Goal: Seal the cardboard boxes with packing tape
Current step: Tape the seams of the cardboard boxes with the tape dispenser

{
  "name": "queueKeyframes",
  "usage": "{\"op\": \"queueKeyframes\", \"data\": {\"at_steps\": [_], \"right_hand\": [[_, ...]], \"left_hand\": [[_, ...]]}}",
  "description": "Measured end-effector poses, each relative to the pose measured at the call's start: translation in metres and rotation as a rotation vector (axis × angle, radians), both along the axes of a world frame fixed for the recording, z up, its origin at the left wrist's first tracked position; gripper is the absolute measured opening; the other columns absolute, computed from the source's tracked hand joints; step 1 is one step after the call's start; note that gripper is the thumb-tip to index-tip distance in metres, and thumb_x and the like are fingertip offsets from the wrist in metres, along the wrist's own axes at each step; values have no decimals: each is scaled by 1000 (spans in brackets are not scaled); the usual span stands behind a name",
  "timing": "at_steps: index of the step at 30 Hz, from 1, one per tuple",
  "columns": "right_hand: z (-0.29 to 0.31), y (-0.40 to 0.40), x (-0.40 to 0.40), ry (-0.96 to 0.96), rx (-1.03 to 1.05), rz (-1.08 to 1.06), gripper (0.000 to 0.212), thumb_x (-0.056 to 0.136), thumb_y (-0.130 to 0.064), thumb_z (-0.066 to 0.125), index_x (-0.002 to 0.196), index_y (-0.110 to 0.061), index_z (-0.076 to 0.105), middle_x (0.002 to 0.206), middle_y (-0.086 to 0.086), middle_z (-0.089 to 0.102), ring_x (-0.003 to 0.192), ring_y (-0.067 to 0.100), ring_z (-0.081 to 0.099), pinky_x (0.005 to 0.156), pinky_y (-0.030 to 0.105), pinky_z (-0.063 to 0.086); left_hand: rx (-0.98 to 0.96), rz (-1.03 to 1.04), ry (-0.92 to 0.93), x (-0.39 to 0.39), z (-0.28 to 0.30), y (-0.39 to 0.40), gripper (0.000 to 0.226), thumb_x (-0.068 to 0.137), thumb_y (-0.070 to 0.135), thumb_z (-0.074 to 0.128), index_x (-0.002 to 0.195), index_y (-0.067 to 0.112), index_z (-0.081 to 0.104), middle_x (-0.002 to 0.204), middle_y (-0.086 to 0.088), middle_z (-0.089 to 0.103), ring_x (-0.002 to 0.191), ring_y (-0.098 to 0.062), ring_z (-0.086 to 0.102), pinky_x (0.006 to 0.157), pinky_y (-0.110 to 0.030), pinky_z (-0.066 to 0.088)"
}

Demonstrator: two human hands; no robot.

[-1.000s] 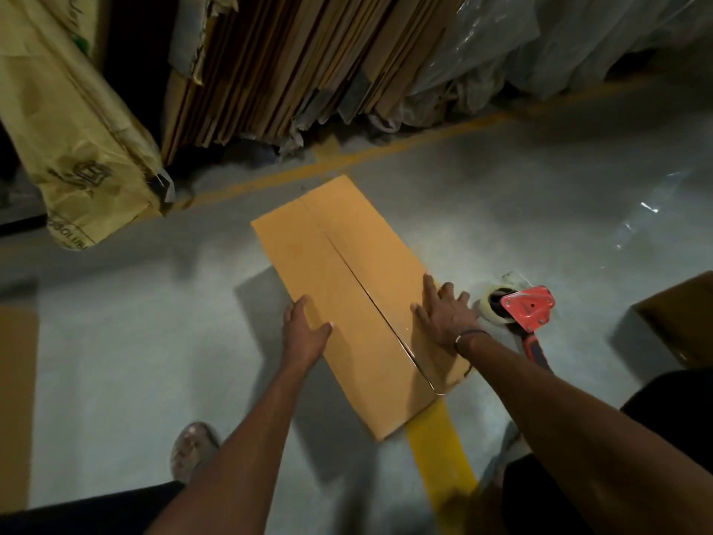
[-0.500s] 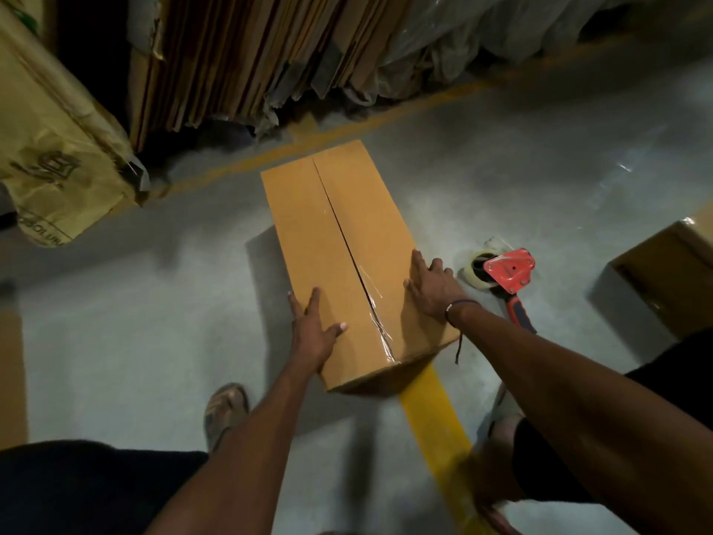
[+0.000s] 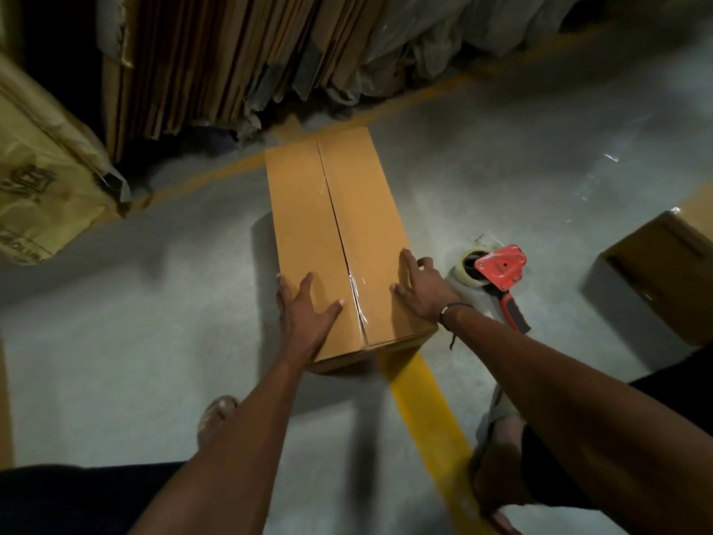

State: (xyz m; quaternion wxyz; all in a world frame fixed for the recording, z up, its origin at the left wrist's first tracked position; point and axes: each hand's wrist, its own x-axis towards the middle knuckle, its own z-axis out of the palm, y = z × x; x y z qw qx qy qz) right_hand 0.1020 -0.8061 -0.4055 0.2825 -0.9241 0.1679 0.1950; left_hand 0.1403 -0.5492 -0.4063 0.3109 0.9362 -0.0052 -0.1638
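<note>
Nearest the camera: both forearms reach fwd over grey concrete floor [image 3: 115, 341], a sandalled foot each side, yellow floor line [image 3: 424, 411] running under the box's near end. Left hand [image 3: 304, 314] lies flat on the near-left part of the cardboard box [image 3: 308, 210] top, fingers spread, thumb out toward the centre seam, not gripping anything. Right hand [image 3: 420, 287] also flat, fingers extended on the near-right top edge, wristband on; nothing held, just pressing/steadying.

Box sits on the floor mid-frame, long axis pointing away, flaps closed. Clear packing tape [image 3: 357, 299] glints along the seam, wrinkled at the near end and seems to wrap over the near edge; shine continues up the seam but can't confirm it reaches the far end.

Tape dispenser [image 3: 501, 270], red body w/ dark handle, lies on the floor just right of the box, beside the right hand, untouched. Second box [image 3: 663, 272] further right, partly cut off; whether it's taped can't tell.

Far: stack of flat cardboard sheets [image 3: 216, 59] leaning upright, plastic wrap [image 3: 443, 36] to the right, printed brown bag [image 3: 46, 179] at left.

Progress est.: this box's top seam looks done, hands prob. smoothing tape down. Left to do: likely other box(es), so dispenser gets picked up again.
</note>
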Motion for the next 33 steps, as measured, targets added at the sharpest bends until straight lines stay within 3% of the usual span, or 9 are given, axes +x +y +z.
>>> {"op": "queueKeyframes", "data": {"at_steps": [6,10,16,21,24,27,33], "right_hand": [[-1,26,-30,48,46,-45,102,89,-66,65,163,-34,4,168,12,2,141,48,36,114,54,41],[-5,48,-55,109,10,-120,111,84,-71,67,162,-40,-6,168,10,-16,145,51,23,113,60,40],[3,56,-56,162,15,-118,117,86,-71,65,162,-35,-16,166,18,-24,146,57,12,116,58,32],[8,53,-55,195,42,-102,123,84,-68,70,161,-36,-19,165,17,-24,147,57,8,117,59,30],[6,51,-55,201,26,-82,125,83,-69,71,160,-35,-20,165,19,-24,147,59,7,117,60,30],[2,50,-57,199,11,-65,124,83,-70,69,160,-33,-21,164,22,-24,146,59,8,118,59,28],[-3,49,-57,181,-7,-39,122,86,-70,66,160,-31,-23,163,24,-25,146,59,8,118,59,26]], "left_hand": [[70,113,-13,-42,-3,-17,88,81,72,70,157,44,34,173,-7,-8,158,-38,-2,115,-71,23],[82,105,36,-49,2,-20,95,79,72,73,159,43,30,173,-5,-12,158,-38,-6,113,-73,24],[67,-8,74,-57,5,-5,100,73,55,88,157,42,35,173,-5,-12,158,-37,-11,118,-70,23],[122,-168,156,-64,9,6,125,63,36,98,162,43,22,170,-1,-25,155,-37,-23,120,-71,15],[42,-67,183,-60,16,-1,104,70,53,90,157,44,33,172,3,-18,156,-31,-21,122,-69,12],[30,66,166,-59,17,-19,78,81,74,69,147,41,45,172,3,-9,157,-31,-16,120,-71,11],[136,32,70,-63,-4,-27,80,79,65,77,143,32,42,170,-3,-12,156,-40,-16,114,-76,14]]}}
